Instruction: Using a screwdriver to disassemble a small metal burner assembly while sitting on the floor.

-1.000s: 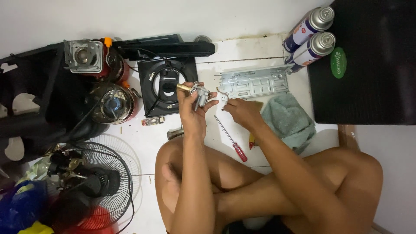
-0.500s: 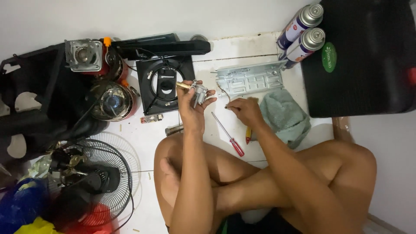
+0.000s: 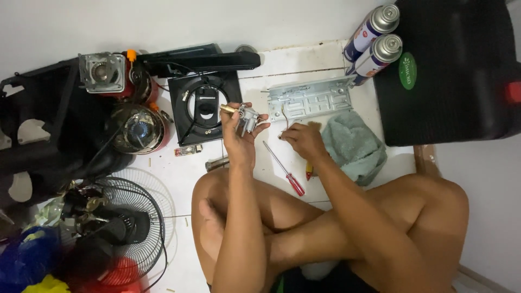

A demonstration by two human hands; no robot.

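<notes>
On the white floor, near its middle, the person sits w/ legs crossed. The left hand (image 3: 239, 133) is raised and closed around a small metal valve part (image 3: 248, 115) w/ a brass tip that points toward the black burner base (image 3: 203, 107). Compared w/ a sec ago, the right hand (image 3: 304, 141) has left the valve part and has come down to the floor, just below the grey metal bracket (image 3: 310, 99); its fingers are bent and seem to pinch smth very small, I cannot tell what. So the valve part is now carried by the left hand only, and I judge the right hand is fetching a small piece or tool for it. A red-handled screwdriver (image 3: 285, 171) lies betw. both forearms, untouched. A green cloth (image 3: 355, 146) lies just right of the right hand. Two spray cans (image 3: 374, 40) stand at the far edge, beside a black case (image 3: 461, 70). A fan (image 3: 108, 239) lies at the near left corner.
</notes>
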